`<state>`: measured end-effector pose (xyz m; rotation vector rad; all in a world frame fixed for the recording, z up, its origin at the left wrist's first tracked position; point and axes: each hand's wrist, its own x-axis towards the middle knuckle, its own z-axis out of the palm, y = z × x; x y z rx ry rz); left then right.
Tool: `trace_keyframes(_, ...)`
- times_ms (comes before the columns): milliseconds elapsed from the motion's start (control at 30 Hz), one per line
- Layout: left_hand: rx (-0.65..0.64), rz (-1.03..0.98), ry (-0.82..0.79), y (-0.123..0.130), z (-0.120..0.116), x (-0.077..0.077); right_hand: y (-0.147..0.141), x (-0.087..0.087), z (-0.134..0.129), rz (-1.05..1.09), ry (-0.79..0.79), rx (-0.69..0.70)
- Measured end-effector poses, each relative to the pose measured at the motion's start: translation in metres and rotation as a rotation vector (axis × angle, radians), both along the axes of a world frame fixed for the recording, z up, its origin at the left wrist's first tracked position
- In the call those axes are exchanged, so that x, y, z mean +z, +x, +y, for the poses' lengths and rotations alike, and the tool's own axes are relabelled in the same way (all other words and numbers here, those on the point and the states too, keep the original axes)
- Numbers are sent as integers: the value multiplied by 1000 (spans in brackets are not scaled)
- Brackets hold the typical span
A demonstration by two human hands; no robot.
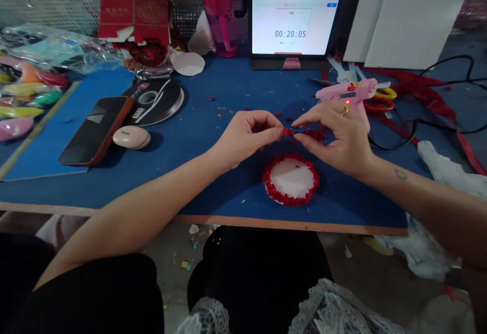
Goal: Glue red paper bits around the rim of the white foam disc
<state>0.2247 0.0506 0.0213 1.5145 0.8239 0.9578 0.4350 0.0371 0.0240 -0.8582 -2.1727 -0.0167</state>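
Note:
My left hand [249, 136] is closed in a pinch, thumb against forefinger, on a small crumpled red ribbon piece [287, 132]. My right hand [338, 138], wearing a ring, comes in from the other side. Its thumb and forefinger tips stand slightly apart at the free end of that piece. More red bits [315, 134] show on the table behind the right hand's fingers. Just below both hands lies a white round disc [292, 177] edged with a ring of ruffled red pieces [268, 184]. A pink glue gun [352, 94] with a lit red light rests behind my right hand.
Left on the blue table [213, 192] are a phone [97, 128], a pale mouse [131, 137] and a ribbon spool [152, 101]. A tablet [294, 22] showing a timer stands at the back beside a pink tumbler [218, 17]. Scissors [380, 99], red ribbon [437, 95] and cables lie right.

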Motion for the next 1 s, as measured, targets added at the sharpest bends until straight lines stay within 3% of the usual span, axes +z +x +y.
trace_keyframes(267,-111,78,1,2,-3,1,2,-2,-2,-91,131,37)
trace_keyframes(367,-99,109,58,1,-3,0,1,0,-3,-46,45,18)
trace_keyframes(533,51,245,396,-2,-8,2,-2,5,-3,49,-208,-4)
trace_keyframes(633,78,324,522,-2,-13,4,-2,4,-2,44,-238,9)
trace_keyframes(1000,53,358,552,0,-11,3,-4,3,-4,11,-196,61)
